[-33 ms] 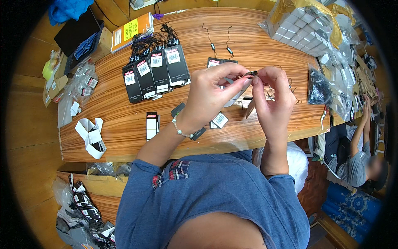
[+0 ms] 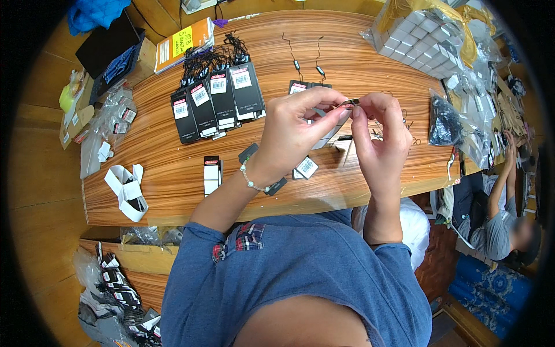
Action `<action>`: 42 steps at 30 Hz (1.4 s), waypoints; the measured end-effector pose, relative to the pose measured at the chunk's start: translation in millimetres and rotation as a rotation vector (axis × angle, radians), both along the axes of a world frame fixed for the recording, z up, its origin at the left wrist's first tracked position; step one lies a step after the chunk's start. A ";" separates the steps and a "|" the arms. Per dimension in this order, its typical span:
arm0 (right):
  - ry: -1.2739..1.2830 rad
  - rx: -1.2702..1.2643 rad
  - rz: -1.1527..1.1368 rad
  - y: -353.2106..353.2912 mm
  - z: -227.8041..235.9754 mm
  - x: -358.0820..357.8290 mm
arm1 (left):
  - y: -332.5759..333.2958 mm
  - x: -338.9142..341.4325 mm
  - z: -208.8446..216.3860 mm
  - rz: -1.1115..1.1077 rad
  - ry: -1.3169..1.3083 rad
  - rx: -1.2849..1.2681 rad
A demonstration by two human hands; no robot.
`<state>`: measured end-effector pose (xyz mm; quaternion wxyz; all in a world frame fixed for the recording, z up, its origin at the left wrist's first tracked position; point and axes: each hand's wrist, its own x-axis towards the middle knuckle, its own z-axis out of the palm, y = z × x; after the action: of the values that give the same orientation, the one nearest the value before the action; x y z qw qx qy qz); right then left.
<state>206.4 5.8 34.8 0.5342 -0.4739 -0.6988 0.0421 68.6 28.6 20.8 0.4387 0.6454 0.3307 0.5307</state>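
My left hand (image 2: 300, 124) is closed in a pinch on a hang tag (image 2: 330, 137), whose grey-white face shows below the fingers. The fingertips of my right hand (image 2: 378, 130) pinch together at the dark top end of that tag, meeting the left fingertips. A thin piece seen edge-on (image 2: 347, 152) hangs beside my right thumb; its kind I cannot make out. Just beyond my left hand lie black tags (image 2: 298, 87) with two dark strings (image 2: 319, 69) stretched away from me. Under my left wrist, a dark tag (image 2: 277, 185) and a small white label card (image 2: 307, 167) rest on the table.
Rows of black strung tags (image 2: 218, 98) lie at the left of the wooden table (image 2: 173, 168). Nearby are a white label strip (image 2: 128, 191) and label cards (image 2: 213, 173). Small white boxes (image 2: 416, 40) and a bag of black strings (image 2: 444, 118) are right; another person (image 2: 500, 225) is beyond.
The thin piece hanging beside my right thumb has turned from a broader face to nearly edge-on. Both hands stay in the same place.
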 end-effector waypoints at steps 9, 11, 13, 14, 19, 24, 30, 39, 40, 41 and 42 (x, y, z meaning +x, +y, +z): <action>0.152 -0.051 0.035 0.0 0.4 -2.9 | -1.8 0.9 1.5 0.012 -0.010 0.048; 0.154 -0.040 0.039 1.2 -0.4 -2.3 | -1.1 -0.2 2.6 0.014 0.027 0.102; 0.164 -0.035 0.036 2.6 -1.7 -1.3 | 2.8 -2.9 4.8 0.019 0.109 0.204; 0.173 -0.037 0.031 3.2 -2.8 -0.9 | 5.5 -2.6 4.8 0.039 0.152 0.307; 0.493 -0.254 0.183 2.9 0.3 3.0 | 16.0 -3.1 9.2 0.118 0.321 0.611; 0.746 -0.483 0.431 9.5 4.8 17.3 | 27.8 -7.7 15.5 0.234 0.464 0.985; 1.020 -0.428 0.499 19.5 -3.5 19.5 | 34.7 -4.9 12.8 0.238 0.492 1.190; 1.225 -0.143 0.849 41.9 0.8 32.2 | 33.6 -14.8 -13.2 0.093 0.288 0.804; 1.263 -0.170 0.928 43.0 -0.9 30.1 | 32.8 -13.9 -13.2 0.071 0.267 0.714; 1.299 -0.197 1.006 44.0 -3.0 27.9 | 31.8 -13.7 -13.2 0.049 0.245 0.624; 1.339 -0.208 1.063 45.1 -5.8 25.7 | 29.9 -14.8 -12.5 -0.036 0.202 0.437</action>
<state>232.1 50.9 28.9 0.6971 -0.0059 -0.3582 0.6211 53.8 58.5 8.3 0.2629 0.7806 0.2387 0.5143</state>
